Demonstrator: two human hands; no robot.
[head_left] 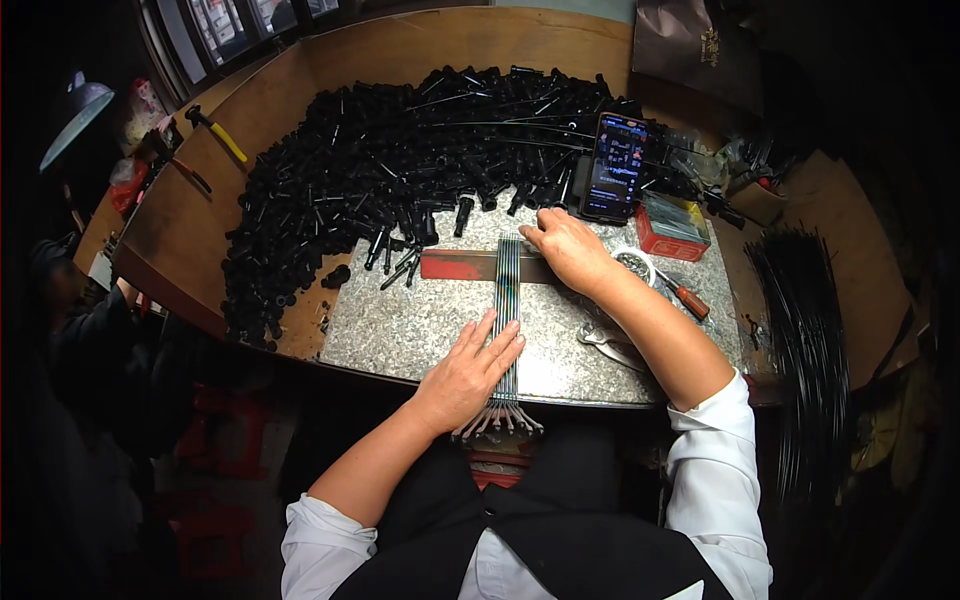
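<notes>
A row of thin metal rods (508, 285) lies side by side, pointing away from me, across a red and dark bar (450, 265) on the speckled stone slab (400, 335). Their near ends, tipped with grey bent pieces (500, 418), fan out past the slab's front edge. Flat across the lower part of the rods rests my left hand (468, 370), fingers stretched out. My right hand (565, 248) is at the far ends, its fingers bent and drawn together; whatever is between the fingertips is too small to tell.
Black tubular parts (400, 150) are heaped behind the slab. A phone (614, 165) stands upright beside a red box (672, 228), a white cup of small parts (634, 262), a screwdriver (688, 297) and pliers (612, 345). Long black rods (800, 350) lie at right; a yellow-handled tool (225, 140) at left.
</notes>
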